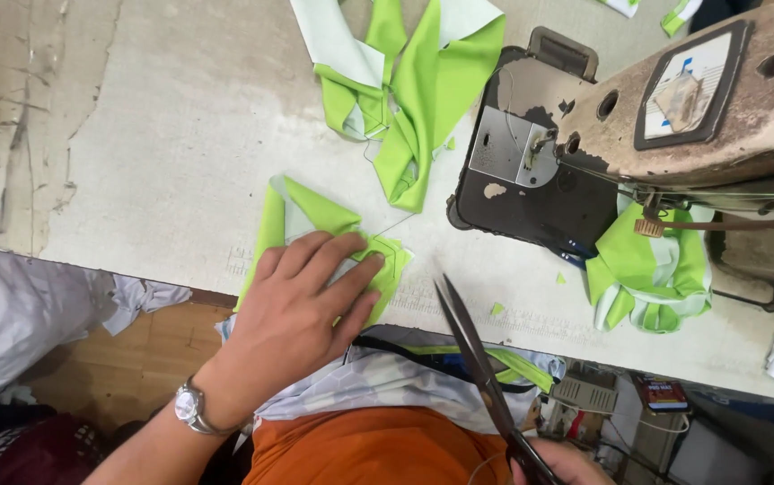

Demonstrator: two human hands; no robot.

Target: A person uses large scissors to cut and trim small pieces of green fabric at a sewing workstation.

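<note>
Lime-green fabric piece [315, 235], folded with a pale inner face, lies at the counter's [162, 135] near edge, left of the sewing machine [674, 117]. We see the left hand [302, 314] lying flat on it, palm down, fingers spread and pointing toward the machine, not curled round anything; a metal wristwatch [191, 406] sits on the wrist. The right hand [562, 462], mostly cut off at the bottom edge, has its grip closed round the handles of long steel scissors [477, 359], whose blades lie together and point up toward the fabric piece. The machine is worn and rust-stained; the counter's pale surface is scuffed. More green cloth [414, 81] lies heaped beyond.
</note>
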